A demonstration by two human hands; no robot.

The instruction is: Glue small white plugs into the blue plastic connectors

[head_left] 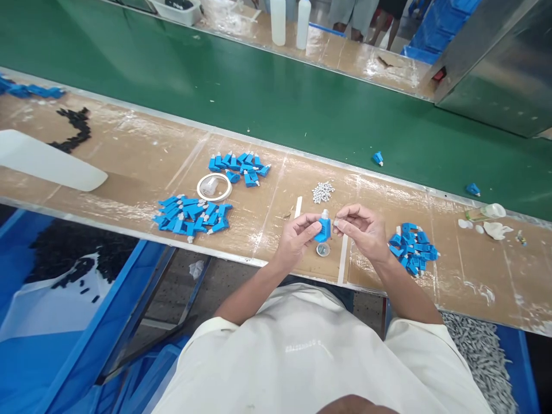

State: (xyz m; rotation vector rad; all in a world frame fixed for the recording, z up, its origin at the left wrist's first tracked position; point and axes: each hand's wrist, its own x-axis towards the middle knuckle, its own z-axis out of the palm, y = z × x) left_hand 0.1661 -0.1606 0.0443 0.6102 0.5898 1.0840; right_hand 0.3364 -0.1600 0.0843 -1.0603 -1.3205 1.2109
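Nearest to us we see the person's pale shirt (319,351) at the bottom edge, w/ a blue bin of small grey parts (483,351) to the right below the bench and a blue bin holding black bits (64,259) to the left. Both forearms reach fwd over the brown bench (142,155). The left hand (296,233) is closed around a small blue plastic piece (323,228), thumb and fingers pinching its left side; the piece stands upright, white tip on top, held just above the bench btwn both hands. The right hand (362,229) has fingertips pinched together at the piece's upper right; whether it grips a tiny part there we can't tell, too small. Directly under the piece lies a small round clear disc (323,249). Just right of the right hand sits a heap of blue pieces (413,248). Left of the hands, well apart, is another blue heap (192,215), and just beyond it a white tape ring (214,187) w/ a small pale part inside. Farther back, a third blue pile (240,167) and a little cluster of white pins (323,192). Beyond the bench runs a green conveyor belt (259,92) w/ two stray blue pieces (378,157) on it. On the far side stand two white bottles (290,22).
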